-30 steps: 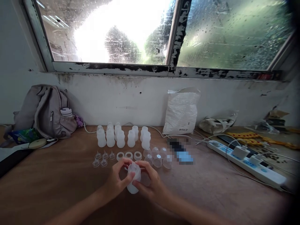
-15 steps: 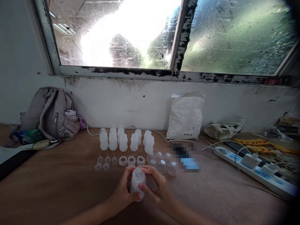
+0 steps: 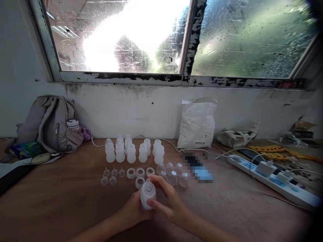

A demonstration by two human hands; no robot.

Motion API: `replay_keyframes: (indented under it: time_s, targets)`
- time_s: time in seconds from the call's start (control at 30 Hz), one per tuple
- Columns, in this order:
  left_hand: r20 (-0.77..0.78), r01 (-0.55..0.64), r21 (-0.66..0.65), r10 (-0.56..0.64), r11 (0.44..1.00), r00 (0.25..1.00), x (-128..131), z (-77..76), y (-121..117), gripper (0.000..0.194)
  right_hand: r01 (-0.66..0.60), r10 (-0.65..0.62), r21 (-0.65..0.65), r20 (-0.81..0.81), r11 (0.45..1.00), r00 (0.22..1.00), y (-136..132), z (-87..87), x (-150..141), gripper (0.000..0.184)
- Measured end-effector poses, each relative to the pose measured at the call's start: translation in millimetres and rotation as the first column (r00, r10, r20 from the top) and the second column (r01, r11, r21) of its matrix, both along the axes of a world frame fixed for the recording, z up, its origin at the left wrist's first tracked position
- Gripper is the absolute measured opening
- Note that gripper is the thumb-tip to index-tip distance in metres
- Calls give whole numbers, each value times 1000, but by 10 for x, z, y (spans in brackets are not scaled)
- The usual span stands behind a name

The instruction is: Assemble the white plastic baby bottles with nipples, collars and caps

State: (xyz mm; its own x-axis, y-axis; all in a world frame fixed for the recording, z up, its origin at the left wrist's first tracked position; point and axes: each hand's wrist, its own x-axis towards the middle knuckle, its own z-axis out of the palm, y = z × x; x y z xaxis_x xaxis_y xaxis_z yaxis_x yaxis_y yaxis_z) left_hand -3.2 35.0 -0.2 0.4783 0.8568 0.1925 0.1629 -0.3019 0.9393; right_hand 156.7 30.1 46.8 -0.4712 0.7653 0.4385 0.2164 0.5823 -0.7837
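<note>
A translucent white baby bottle [image 3: 147, 197] is held upright near the table's front, its top tilted slightly towards me. My left hand [image 3: 135, 209] wraps round the lower bottle from the left; its fingers are mostly hidden. The thumb of my right hand [image 3: 169, 201] presses on the bottle's right side, with the fingers curved behind its top. Just beyond lie several white bottle rings [image 3: 131, 177]. Clear bottle nipples [image 3: 113, 182] sit to their left and transparent dome caps [image 3: 172, 179] to their right. More bottles [image 3: 131, 155] stand in rows behind, some with clear caps on.
A grey backpack [image 3: 54, 124] leans at the back left. Against the wall stands a white plastic bag [image 3: 196, 124]. A blurred-out phone-like object [image 3: 202, 173] lies right of the caps. Farther right is a power strip [image 3: 271, 179] with chargers and cables.
My left hand has shifted from the bottle's top down round its body. The right fingers have lifted a little from the top. A ring beyond the bottle has come into view.
</note>
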Motion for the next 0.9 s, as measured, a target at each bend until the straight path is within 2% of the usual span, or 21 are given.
replay_keyframes:
  time_s: [0.1, 0.2, 0.27, 0.37, 0.47, 0.57, 0.63, 0.73, 0.83, 0.9]
  targets:
    - [16, 9, 5, -9, 1000, 1000, 15, -25, 3, 43, 9, -7, -27, 66, 1000, 998, -2, 62, -20, 39]
    - [66, 31, 0, -31, 1000, 997, 39, -29, -1, 44, 28, -20, -138, 54, 990, 998, -9, 82, -41, 39]
    - [103, 48, -5, -47, 999, 994, 53, -17, -8, 40, -24, 34, -208, 44, 978, 998, -14, 93, -41, 45]
    - [91, 51, -9, -50, 999, 995, 52, 5, -18, 40, -96, 105, -246, 25, 964, 994, -4, 106, -23, 56]
    - [41, 17, -13, -17, 1000, 999, 28, 10, -16, 46, -126, 133, -256, 11, 959, 991, 34, 76, -10, 43]
    - [51, 17, -22, -16, 1000, 999, 10, 3, -1, 53, -85, 74, -286, -46, 955, 996, 70, 19, -8, 34]
    - [75, 33, -19, -32, 999, 997, 8, 7, 10, 55, -51, 29, -308, -76, 950, 997, 77, 5, -8, 43]
    - [74, 54, -1, -53, 999, 996, 12, 26, 14, 53, -88, 76, -320, -50, 943, 996, 66, 31, -6, 57]
    - [36, 43, -20, -42, 999, 998, 12, 41, 7, 49, -131, 126, -311, -37, 941, 991, 59, 49, -8, 44]
    - [31, 31, -29, -30, 999, 999, 11, 39, 4, 49, -112, 93, -316, -72, 942, 993, 61, 37, -13, 37]
